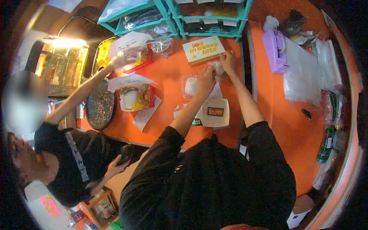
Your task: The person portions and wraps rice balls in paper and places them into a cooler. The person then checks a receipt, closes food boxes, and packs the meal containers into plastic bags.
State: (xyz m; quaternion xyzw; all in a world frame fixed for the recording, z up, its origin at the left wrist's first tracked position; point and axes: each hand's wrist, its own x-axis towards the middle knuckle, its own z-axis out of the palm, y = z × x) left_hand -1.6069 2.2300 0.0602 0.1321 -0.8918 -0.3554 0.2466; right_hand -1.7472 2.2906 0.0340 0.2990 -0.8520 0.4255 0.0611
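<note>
Both my hands meet at a small clear plastic item [217,68] beside the closed white and orange box [203,49] with yellow lettering. My left hand [207,79] has its fingers closed on the item's left side. My right hand [228,63] is bent over its right side, fingers curled near the box's corner. Just left of my left hand, a clear container [190,85] holds a white rounded mound. Nearer to me lies an open white paper box [221,119] with a dark red and green label inside.
A co-worker at the left reaches toward an open food box [134,61]; another food box [135,97] sits below it. A dark round pan [100,105] is at the left. Teal racks [174,23] stand behind; a purple tape dispenser [274,51] and plastic bags [303,73] lie right.
</note>
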